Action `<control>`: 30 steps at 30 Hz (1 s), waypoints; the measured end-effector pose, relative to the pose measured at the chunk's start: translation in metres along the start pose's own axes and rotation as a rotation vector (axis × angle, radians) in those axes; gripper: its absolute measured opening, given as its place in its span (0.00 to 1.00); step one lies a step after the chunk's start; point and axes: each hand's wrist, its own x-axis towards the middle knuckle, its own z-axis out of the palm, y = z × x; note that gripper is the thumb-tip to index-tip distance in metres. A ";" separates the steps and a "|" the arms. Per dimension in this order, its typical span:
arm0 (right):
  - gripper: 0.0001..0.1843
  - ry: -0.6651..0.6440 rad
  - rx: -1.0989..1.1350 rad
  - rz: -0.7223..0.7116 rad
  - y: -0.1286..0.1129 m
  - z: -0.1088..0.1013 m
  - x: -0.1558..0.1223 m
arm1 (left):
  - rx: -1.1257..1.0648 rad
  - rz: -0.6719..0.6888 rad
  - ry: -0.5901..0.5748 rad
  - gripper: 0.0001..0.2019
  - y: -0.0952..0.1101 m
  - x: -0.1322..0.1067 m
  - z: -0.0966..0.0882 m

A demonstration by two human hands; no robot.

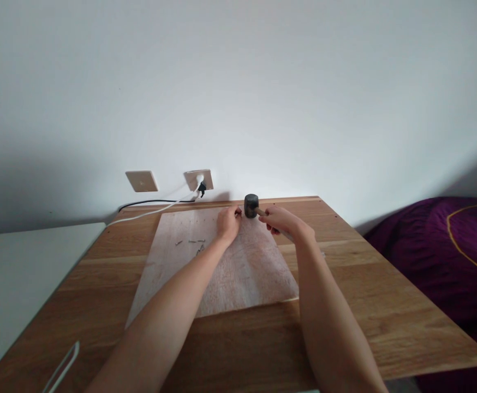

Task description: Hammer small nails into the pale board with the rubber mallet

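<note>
My right hand (281, 219) is wrapped round the wooden handle of a mallet with a black head (251, 206). The mallet head is just above the far part of a pale wooden board (238, 278), close to the fingertips of my left hand (227, 225). Thumb and fingers of the left hand are pinched together near the board's far edge; what is between them is too small to make out. Left of that hand, several small metal nails or screws (197, 241) lie loose on the board.
Beneath the board is a brown wooden table (365, 284) against the white wall. A wall socket (206, 180) holds plugs, and a white cable (152, 211) runs left along the table's back. A white surface (29, 273) adjoins on the left; purple fabric (418, 240) is at right.
</note>
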 end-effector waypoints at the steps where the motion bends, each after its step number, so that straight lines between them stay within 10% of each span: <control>1: 0.11 0.004 -0.005 -0.005 0.000 0.000 0.001 | -0.007 0.000 -0.007 0.10 0.000 0.000 0.000; 30: 0.06 0.008 -0.117 -0.175 0.021 0.010 0.012 | 0.030 -0.039 0.009 0.08 -0.001 -0.001 0.005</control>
